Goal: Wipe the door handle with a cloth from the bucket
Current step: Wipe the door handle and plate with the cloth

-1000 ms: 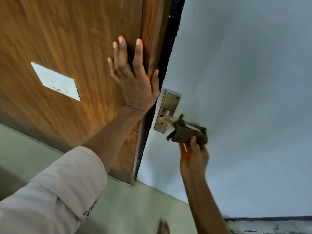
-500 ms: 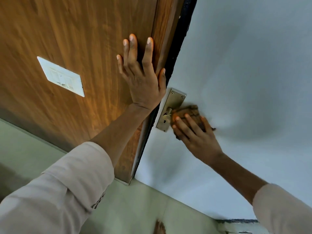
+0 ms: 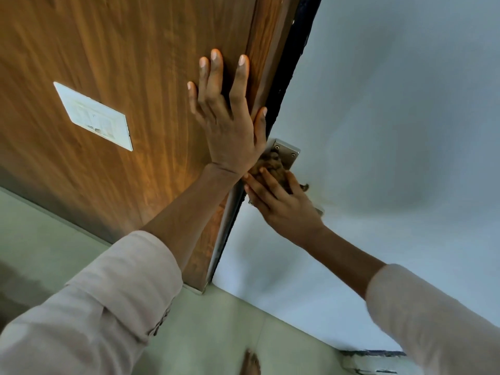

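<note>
A metal door handle plate (image 3: 287, 152) is fixed on the pale blue-grey door face (image 3: 392, 131), close to the door's edge. My right hand (image 3: 281, 204) presses a brown cloth (image 3: 273, 169) flat over the plate and the lever, so only the plate's top corner and the lever's tip (image 3: 320, 211) show. My left hand (image 3: 230, 120) lies flat with spread fingers on the brown wooden panel (image 3: 135, 90), just left of the handle. No bucket is in view.
A white switch plate (image 3: 93, 116) is set into the wooden panel to the left. A dark strip (image 3: 292, 71) runs between the wood and the pale door. Pale green floor tiles (image 3: 216, 334) lie below, with a foot (image 3: 250, 364) at the bottom edge.
My right hand has turned from under the lever to on top of it. It has slid the cloth left along the lever onto the backplate. My left hand has stayed flat on the wood.
</note>
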